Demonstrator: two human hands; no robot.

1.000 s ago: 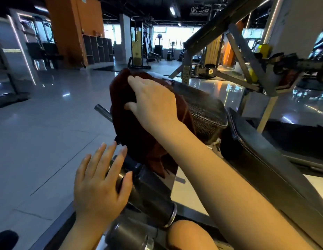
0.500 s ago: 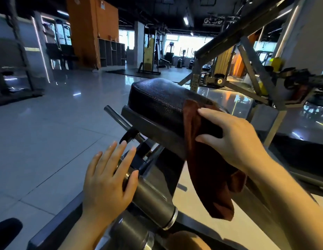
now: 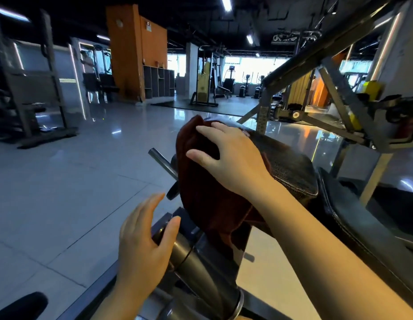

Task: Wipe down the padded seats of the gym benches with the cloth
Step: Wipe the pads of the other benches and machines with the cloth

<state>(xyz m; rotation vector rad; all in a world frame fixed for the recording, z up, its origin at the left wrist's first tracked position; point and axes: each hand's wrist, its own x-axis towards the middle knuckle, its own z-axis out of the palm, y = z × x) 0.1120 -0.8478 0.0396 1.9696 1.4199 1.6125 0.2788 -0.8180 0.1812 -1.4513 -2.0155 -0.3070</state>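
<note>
A dark red cloth (image 3: pixel 210 204) is draped over the left end of the black padded seat (image 3: pixel 291 167) of a gym bench. My right hand (image 3: pixel 233 160) presses the cloth onto the pad with spread fingers, and the cloth hangs down the seat's near side. My left hand (image 3: pixel 145 241) rests flat, fingers straight, on the dark metal roller (image 3: pixel 201 269) below the seat. A second black pad (image 3: pixel 353 218) slopes down to the right behind my right forearm.
A metal bar (image 3: pixel 163 163) sticks out left of the seat. A grey steel frame (image 3: pixel 334 72) with a yellow part rises at the right. Glossy tiled floor (image 3: pixel 74 192) spreads to the left, with racks and machines further back.
My right hand has swept the cloth from the seat's right side back over to its left end. The left hand has stayed on the roller.
</note>
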